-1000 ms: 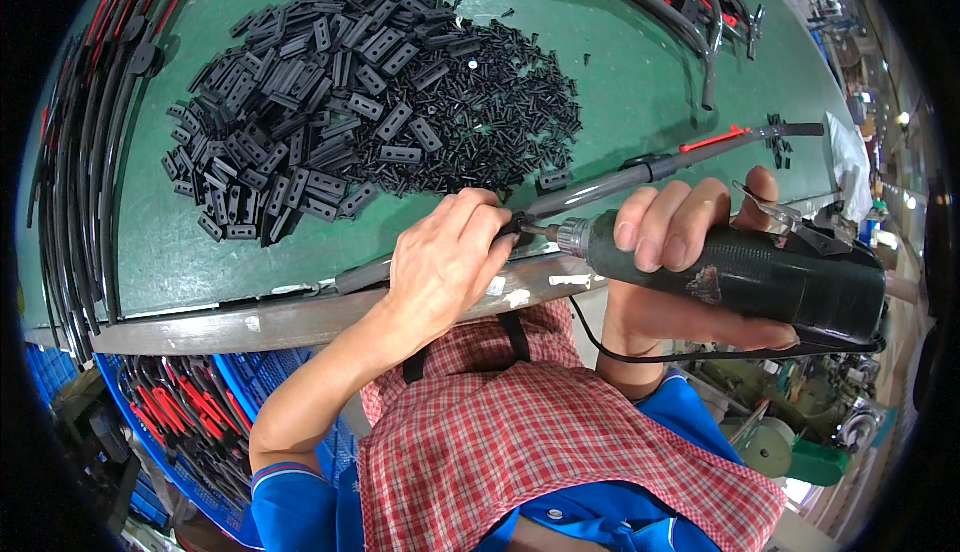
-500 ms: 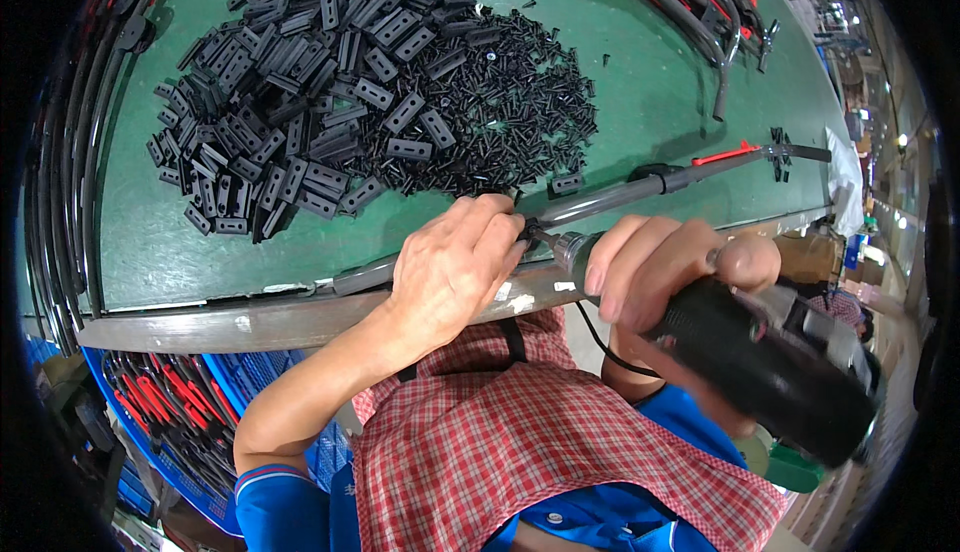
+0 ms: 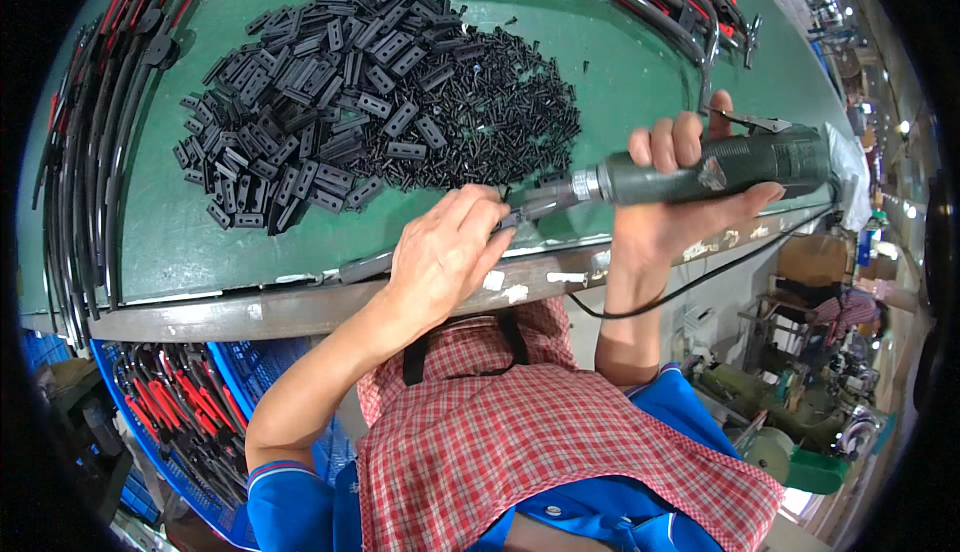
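- Here's the left hand (image 3: 447, 242) at the table's near edge, back turned up to us, fingers bent and bunched, thumb lying just below them and angled up to the right!
- Its grip is closed over the grey tube (image 3: 367, 268), fingertips and thumb right at a small dark part (image 3: 513, 220); whether they pinch that part, I can't tell.
- The tube lies aslant by the edge of the green table (image 3: 620, 72), left end poking out past the wrist, the other way running out of sight behind the tool.
- Look at the left forearm (image 3: 330, 387): elbow bent, out to the side, slanting up and right to the hand.
- Across to the right hand (image 3: 655, 227), firmly wrapped around a dark green power screwdriver (image 3: 740, 164): fingers hooked over the top, thumb stretched rightward along the underside, one finger up by the metal lever (image 3: 755, 122).
- The right forearm (image 3: 633, 312) stands almost straight up from its blue sleeve.
- That tool sits nearly level, nose pointing left at the left fingertips; its tip is blurred, so contact is anyone's call!
- Just beyond the hands, a heap of black blocks (image 3: 300, 92) spills into loose dark screws (image 3: 500, 102).
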A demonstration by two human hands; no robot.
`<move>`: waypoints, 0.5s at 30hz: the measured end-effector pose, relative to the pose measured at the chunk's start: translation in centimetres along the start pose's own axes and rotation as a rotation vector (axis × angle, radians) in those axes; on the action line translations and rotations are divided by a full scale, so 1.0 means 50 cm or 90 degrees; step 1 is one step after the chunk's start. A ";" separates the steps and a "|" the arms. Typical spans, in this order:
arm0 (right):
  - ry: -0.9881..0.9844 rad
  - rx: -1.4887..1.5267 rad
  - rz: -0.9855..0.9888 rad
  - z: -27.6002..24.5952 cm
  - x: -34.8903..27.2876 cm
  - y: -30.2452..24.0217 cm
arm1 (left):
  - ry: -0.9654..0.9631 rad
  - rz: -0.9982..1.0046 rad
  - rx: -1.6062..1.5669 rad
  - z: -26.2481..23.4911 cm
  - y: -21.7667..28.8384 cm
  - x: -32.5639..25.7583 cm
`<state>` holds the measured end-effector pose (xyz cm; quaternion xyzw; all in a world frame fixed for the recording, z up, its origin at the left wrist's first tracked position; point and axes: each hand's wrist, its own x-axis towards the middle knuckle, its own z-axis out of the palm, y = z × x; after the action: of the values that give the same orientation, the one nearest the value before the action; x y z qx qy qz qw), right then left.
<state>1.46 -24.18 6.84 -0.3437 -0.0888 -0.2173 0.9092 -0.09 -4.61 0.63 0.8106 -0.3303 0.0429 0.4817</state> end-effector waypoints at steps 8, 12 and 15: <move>-0.015 -0.411 0.008 0.039 -0.008 0.073 | 0.066 -0.130 -0.084 -0.012 0.014 0.000; -0.013 -0.157 -0.038 0.054 -0.015 0.040 | 0.062 -0.266 -0.162 -0.016 0.017 0.007; -0.059 -0.062 -0.055 0.054 -0.017 0.024 | 0.045 -0.181 -0.104 -0.012 0.008 0.008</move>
<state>1.24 -21.30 7.90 -0.3927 -0.1347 -0.2443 0.8763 0.16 -4.44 1.40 0.8055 -0.1974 -0.0243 0.5583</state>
